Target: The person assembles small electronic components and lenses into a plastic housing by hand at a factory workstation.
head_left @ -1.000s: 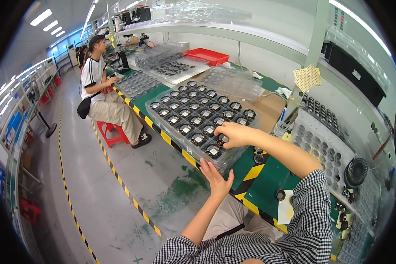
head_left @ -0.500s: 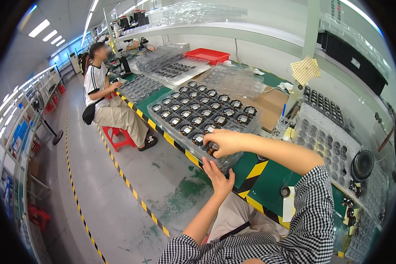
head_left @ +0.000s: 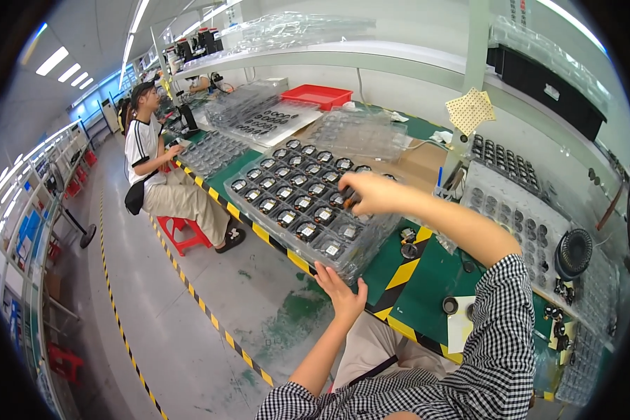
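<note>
A clear plastic tray (head_left: 259, 220) lies on the green table, its pockets filled with rows of round black parts (head_left: 306, 230) with white squares on top and coppery sides. Over the right side of the tray, my right hand (head_left: 374, 194) is closed, fingers pinching down on one of these round parts (head_left: 350, 201); the fingers hide most of it. My left hand (head_left: 341, 292) rests against the tray's near corner, fingers stretched out and thumb apart. One pocket (head_left: 346, 229) near the right hand shows no black part.
Loose black parts (head_left: 408, 245) lie right of the tray. Further right are a roll (head_left: 450, 305) on yellow paper, a black round fan (head_left: 574, 254) and a white tray (head_left: 479, 203) of discs. A red bin (head_left: 317, 96) stands behind. A seated person (head_left: 147, 140) works at far left.
My right hand has moved from the tray's near end to farther back on its right side. A round part now shows in the near corner pocket. The view has shifted slightly.
</note>
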Motion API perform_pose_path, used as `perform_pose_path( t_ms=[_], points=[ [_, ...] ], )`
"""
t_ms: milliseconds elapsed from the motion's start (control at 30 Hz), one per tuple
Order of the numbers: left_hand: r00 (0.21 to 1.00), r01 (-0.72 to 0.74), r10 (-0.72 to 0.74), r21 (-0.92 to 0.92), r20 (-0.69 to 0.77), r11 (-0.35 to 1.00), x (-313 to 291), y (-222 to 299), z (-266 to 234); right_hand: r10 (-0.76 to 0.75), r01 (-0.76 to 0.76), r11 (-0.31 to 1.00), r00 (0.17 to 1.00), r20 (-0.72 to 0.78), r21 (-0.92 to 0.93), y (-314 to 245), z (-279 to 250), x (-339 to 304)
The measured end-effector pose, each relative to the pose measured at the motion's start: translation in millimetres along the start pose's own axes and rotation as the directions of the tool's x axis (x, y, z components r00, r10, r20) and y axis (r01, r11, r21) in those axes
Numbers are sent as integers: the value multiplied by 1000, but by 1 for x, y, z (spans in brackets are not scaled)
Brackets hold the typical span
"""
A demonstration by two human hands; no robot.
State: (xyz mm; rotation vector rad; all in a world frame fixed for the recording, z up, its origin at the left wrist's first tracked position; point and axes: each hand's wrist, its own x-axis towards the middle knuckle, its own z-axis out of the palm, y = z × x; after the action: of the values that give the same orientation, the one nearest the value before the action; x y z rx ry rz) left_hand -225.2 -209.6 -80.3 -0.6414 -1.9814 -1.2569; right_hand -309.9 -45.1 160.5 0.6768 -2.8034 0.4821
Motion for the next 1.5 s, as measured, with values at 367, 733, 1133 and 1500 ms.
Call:
perform_pose_path(
  t_ms=[367,733,1133,1500],
  points=[
    [1000,-17,17,-21,-19,1000,1,-2,1,218,-141,969,873,437,-202,90,9,8],
    [999,-19,19,-6,-39,1000,2,-5,0,130,-76,981,940,315,-179,83,-14,9],
    [1000,-25,24,-8,-19,1000,1,-6,0,298,-166,925,875,382,-342,136,-13,16],
    [998,-34,33,-23,-51,999,2,-7,2,248,-177,960,895,370,-216,128,-38,21]
  ],
)
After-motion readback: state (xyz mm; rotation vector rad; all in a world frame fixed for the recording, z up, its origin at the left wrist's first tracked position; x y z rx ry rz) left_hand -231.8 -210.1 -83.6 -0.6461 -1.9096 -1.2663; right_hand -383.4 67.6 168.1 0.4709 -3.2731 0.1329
